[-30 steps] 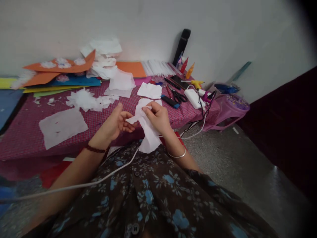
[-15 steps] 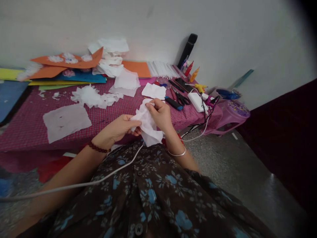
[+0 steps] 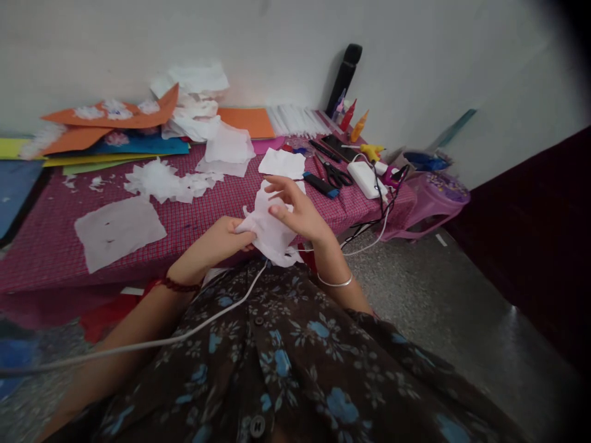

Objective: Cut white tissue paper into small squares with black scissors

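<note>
My left hand pinches the left side of a thin, crinkled sheet of white tissue paper in front of my body, at the table's near edge. Over the upper right of that sheet is my right hand, its fingers apart and thumb free of the paper. Another white sheet lies flat just beyond. To the left, a ruffled white paper cutout and a flat tissue sheet rest on the checked cloth.
Scissors, a blue-black cutter and a white box with cables lie at the right. Orange card with white paper flowers is at the back left. A pink stool stands beyond the table. A cable crosses my front.
My right hand has let go of the tissue paper and opened its fingers. The paper now hangs flatter from my left hand. The view has shifted slightly.
</note>
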`<state>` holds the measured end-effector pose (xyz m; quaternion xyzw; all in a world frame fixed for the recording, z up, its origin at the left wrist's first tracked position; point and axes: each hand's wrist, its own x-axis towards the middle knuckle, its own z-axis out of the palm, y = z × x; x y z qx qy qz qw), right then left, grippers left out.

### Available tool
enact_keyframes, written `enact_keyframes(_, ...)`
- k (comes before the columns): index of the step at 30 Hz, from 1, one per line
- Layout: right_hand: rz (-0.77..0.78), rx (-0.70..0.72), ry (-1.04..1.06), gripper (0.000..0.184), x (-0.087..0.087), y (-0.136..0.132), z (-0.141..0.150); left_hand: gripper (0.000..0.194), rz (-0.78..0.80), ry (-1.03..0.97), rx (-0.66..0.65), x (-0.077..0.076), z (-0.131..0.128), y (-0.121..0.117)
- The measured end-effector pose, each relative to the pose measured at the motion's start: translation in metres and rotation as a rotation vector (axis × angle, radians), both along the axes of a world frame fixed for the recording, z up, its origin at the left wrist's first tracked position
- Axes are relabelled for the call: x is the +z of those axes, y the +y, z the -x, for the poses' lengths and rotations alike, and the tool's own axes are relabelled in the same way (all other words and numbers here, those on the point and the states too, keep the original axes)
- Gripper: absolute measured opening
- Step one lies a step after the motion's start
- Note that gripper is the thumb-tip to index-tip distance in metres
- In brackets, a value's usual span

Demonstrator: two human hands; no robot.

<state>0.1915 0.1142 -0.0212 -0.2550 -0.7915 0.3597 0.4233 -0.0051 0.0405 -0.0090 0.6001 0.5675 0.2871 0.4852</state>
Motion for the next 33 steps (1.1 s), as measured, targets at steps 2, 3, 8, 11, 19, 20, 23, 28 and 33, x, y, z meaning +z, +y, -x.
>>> enact_keyframes(2,-0.124,0.071,-0.139,0.051,0.011,-0.007,-0.002,0.027,-0.115,0.205,-0.038,0.002,0.001,0.000)
enact_keyframes(3,-0.186,0.068,-0.223,0.046,0.015,-0.012,-0.001,0.029,-0.173,0.312,-0.057,0.004,0.000,-0.001)
enact_keyframes(8,-0.261,-0.164,-0.573,0.025,0.021,-0.033,0.019,0.027,-0.340,0.902,-0.082,0.012,-0.010,-0.012)
enact_keyframes(11,-0.264,-0.183,-0.672,0.020,0.015,-0.035,0.025,0.029,-0.342,1.087,-0.101,0.015,-0.014,-0.020)
enact_keyframes(19,-0.244,-0.281,-0.754,0.029,-0.001,-0.024,0.026,0.031,-0.365,1.103,-0.194,0.015,-0.020,-0.029)
enact_keyframes(20,-0.228,-0.319,-0.752,0.029,-0.004,-0.022,0.025,0.031,-0.352,1.099,-0.205,0.014,-0.019,-0.029)
enact_keyframes(23,-0.197,-0.406,-0.729,0.029,-0.011,-0.020,0.022,0.034,-0.283,1.076,-0.219,0.010,-0.013,-0.026)
enact_keyframes(28,-0.196,-0.405,-0.661,0.028,-0.012,-0.023,0.020,0.047,-0.059,0.798,-0.293,0.020,0.001,-0.018)
enact_keyframes(33,-0.237,-0.337,-0.603,0.029,-0.005,-0.029,0.023,0.051,-0.211,0.805,-0.109,0.036,0.003,-0.008)
